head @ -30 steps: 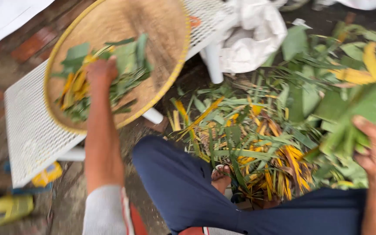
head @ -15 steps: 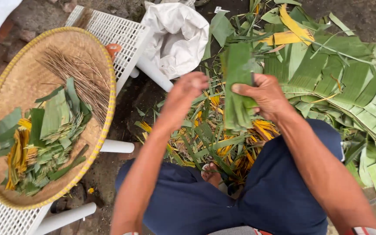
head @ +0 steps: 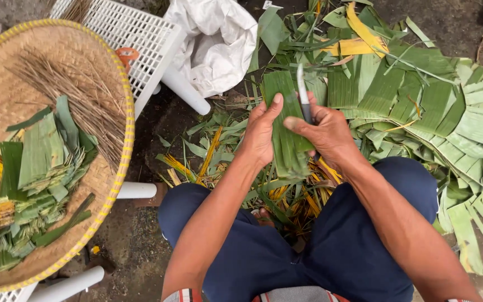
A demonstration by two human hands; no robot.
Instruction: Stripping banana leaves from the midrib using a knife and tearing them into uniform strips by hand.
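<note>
Looks maybe halfway: the woven tray has plenty of cut leaf pieces, but the left hand grips a folded green leaf strip, the right hand grips a small knife, and a big leaf pile waits uncut.

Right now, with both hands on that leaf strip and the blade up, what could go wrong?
1. The knife lies along the folded green leaf strip, close to the left hand thumb; a slip could nick it.
2. The right hand holds blade and leaf together, so grip on either may be weak.
3. Cut leaves litter the ground, perhaps slippery.
</note>
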